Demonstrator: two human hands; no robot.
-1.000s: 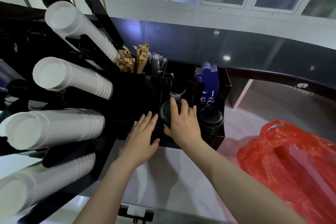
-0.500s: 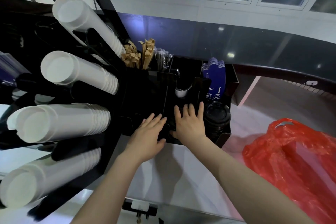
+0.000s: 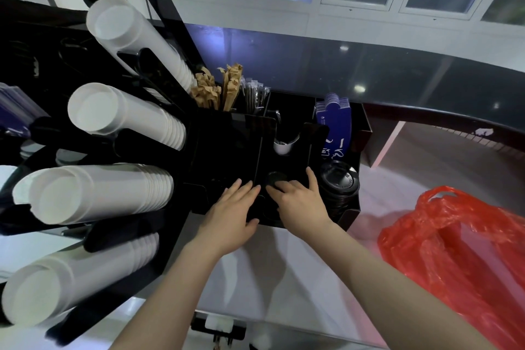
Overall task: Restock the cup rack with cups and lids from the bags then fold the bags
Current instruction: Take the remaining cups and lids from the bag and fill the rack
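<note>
A black cup rack stands on the white counter. Several rows of white paper cups lie stacked in its holders on the left. My left hand lies flat on the rack's front edge, fingers straight. Just right of it, my right hand rests on a stack of black lids down in a middle compartment, fingertips pressing on the top lid. A second stack of black lids fills the compartment to the right. A crumpled red plastic bag lies on the counter at the right.
Brown paper packets, wrapped straws and blue card sleeves stand in the rack's rear compartments. A dark raised counter runs behind, with windows above. White counter surface lies under my forearms.
My right hand brought the lid stack down into the middle compartment and now presses on top of it. My left hand stayed on the rack's front edge.
</note>
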